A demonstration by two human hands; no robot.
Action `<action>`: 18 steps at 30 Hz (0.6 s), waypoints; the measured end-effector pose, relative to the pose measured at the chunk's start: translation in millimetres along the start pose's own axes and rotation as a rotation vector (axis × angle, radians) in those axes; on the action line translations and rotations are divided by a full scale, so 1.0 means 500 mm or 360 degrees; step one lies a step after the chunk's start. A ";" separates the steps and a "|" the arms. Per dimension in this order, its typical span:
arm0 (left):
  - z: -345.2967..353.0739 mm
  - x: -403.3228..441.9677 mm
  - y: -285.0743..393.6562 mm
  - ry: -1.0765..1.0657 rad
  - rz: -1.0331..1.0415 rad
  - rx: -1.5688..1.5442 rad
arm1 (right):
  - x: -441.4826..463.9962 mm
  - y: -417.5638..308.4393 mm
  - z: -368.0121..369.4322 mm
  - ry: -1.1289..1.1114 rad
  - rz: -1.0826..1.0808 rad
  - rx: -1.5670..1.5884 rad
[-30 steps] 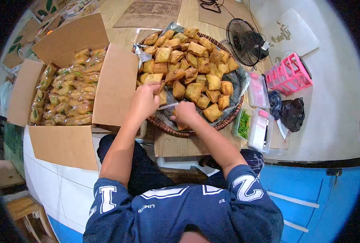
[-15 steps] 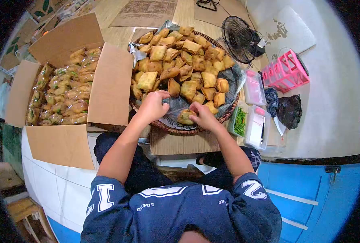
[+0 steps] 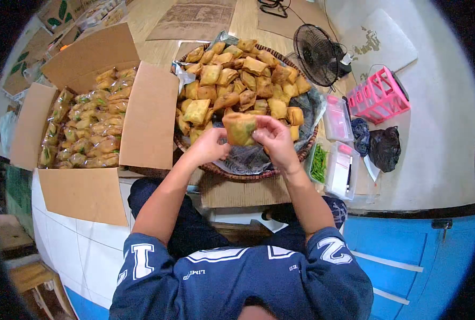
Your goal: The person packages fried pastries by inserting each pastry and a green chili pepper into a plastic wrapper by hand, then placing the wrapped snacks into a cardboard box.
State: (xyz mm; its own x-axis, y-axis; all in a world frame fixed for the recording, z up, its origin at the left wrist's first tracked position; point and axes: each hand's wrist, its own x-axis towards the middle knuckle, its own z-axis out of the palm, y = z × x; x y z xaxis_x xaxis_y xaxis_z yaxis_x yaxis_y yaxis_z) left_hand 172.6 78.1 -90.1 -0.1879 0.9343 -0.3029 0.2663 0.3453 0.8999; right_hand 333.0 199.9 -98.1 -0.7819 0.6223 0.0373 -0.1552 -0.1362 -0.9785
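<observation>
Golden-brown pastry (image 3: 237, 129) sits mid-frame, raised over the near side of the round basket (image 3: 306, 151), pinched at its right edge between the thumb and fingers of the right hand (image 3: 276, 140). Left hand (image 3: 208, 147) is just beside its lower left, fingers curled in; can't tell whether they touch it or grip anything. Progress, judging by the layout: the cardboard box (image 3: 149, 117), left of frame, already holds rows of pastries in clear wrap (image 3: 90, 122), so a good share looks done. Left over: a big heap of loose pastries (image 3: 253, 80) in the basket, upper centre, with dark lining (image 3: 245, 160) showing bare at the near side. Held one is unwrapped.
</observation>
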 end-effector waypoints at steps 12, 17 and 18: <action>0.030 0.013 -0.030 -0.0082 0.0036 -0.0053 | -0.065 0.010 0.000 -0.0105 -0.0578 -0.1591; 0.037 0.032 -0.049 -0.0085 -0.0005 -0.0299 | -0.060 0.046 0.033 -0.0048 -0.0587 -0.1610; 0.030 0.035 -0.052 -0.0009 -0.0061 -0.0444 | -0.059 0.049 0.029 -0.0047 -0.0585 -0.1604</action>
State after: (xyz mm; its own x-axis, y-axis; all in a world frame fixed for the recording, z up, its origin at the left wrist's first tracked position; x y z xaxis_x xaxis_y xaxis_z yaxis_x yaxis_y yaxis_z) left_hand 176.8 86.8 -123.5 -0.1872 0.9219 -0.3392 -0.0113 0.3432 0.9392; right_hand 343.6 167.2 -120.4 -0.8050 0.4750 0.3556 0.1754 0.7630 -0.6221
